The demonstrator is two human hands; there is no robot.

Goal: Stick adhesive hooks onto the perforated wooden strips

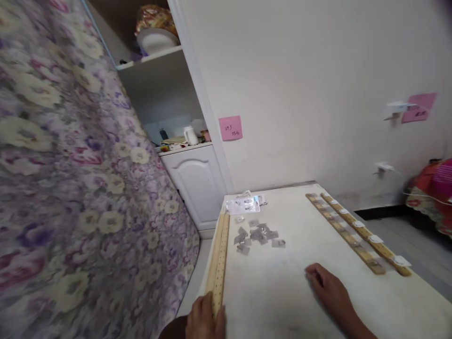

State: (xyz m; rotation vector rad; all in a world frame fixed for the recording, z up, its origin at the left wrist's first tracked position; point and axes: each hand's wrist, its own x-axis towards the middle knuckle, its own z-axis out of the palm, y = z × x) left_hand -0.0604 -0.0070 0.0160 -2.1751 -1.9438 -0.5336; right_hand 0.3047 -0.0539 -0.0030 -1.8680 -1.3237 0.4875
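My left hand (205,318) is closed around the near end of a pale wooden strip with rows of small holes (221,259), which lies along the table's left edge beside other plain wood. My right hand (328,289) rests curled over the middle of the white tabletop (271,287). Its fingers are bent in, and whatever they may hold is hidden. Beyond the hands lies a loose heap of small clear packets with grey pieces (261,233). A flat clear plastic bag (243,204) with small items sits at the far left corner.
Two wooden strips (346,230) with white tags and clear packets along them lie at the right edge. Behind the table rises a white wall (289,94) with a pink note (230,128). A flowered curtain (88,188) hangs at left, near a white cabinet (194,183).
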